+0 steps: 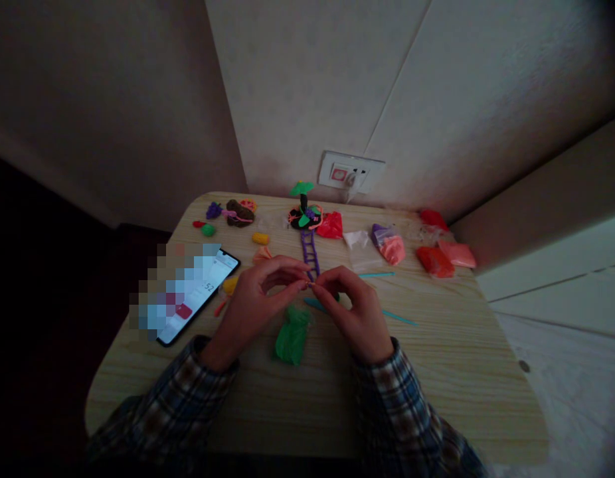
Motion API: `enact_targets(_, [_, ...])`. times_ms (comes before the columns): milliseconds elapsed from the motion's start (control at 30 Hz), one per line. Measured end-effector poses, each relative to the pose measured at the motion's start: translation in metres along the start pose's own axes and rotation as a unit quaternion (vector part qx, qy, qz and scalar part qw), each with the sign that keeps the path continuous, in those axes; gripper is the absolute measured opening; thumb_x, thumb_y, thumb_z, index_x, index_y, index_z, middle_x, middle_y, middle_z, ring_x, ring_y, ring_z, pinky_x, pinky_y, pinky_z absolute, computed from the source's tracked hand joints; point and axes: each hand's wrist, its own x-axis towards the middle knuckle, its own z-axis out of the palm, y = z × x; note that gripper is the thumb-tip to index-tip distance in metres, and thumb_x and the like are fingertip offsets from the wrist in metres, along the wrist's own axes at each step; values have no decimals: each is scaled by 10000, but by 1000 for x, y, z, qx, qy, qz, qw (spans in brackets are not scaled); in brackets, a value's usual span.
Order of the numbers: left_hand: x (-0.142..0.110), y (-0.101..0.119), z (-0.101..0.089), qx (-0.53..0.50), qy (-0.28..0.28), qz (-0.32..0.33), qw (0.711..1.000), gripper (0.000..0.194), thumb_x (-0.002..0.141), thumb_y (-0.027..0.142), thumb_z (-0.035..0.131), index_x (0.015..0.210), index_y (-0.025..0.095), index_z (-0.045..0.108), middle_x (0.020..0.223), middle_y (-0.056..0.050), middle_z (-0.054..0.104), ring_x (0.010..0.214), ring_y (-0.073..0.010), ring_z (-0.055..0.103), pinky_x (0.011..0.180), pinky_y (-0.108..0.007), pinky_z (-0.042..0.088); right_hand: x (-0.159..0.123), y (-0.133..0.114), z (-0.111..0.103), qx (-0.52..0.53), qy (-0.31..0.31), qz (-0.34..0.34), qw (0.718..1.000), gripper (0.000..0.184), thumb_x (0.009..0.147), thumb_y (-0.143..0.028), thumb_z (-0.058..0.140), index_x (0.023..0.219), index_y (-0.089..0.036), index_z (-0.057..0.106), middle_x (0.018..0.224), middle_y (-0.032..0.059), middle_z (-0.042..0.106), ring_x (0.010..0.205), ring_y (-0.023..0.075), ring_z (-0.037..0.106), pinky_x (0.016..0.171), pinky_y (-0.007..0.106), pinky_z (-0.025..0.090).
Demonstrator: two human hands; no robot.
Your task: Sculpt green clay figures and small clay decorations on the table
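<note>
Head view: left hand (262, 297), right hand (354, 311) pinched tiny piece (310, 284) near purple ladder (315, 253); I judged light, even pressure best.

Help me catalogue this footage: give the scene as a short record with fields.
Left hand: pinched at a tiny piece, too small to identify
Right hand: pinching at the same spot
Beyond hands: purple ladder-shaped piece, black-and-green model
Between hands: green packet
Table, left side: phone, screen lit
Table, right side: orange-red packet, pink packet
Wall: socket with plug inserted
</note>
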Motion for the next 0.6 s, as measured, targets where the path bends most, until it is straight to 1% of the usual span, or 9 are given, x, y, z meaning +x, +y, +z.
enact_targets(267, [-1,-2,1,43,2,48,998,165,749,184,661,909,148,685,888,-44,738,792,-156,698,776,-257,571,-1,1,1,-9,8,2,1000,72,808,-255,607,767,-196,612,720,15,634,665,145,587,619,268,477])
enact_targets(600, [-2,-3,0,32,0,51,998,245,750,193,697,990,159,667,818,-16,731,782,-148,698,785,-243,560,0,1,1,-11,6,-7,1000,79,808,-258,602,760,-196,613,716,17,633,662,145,589,617,268,484])
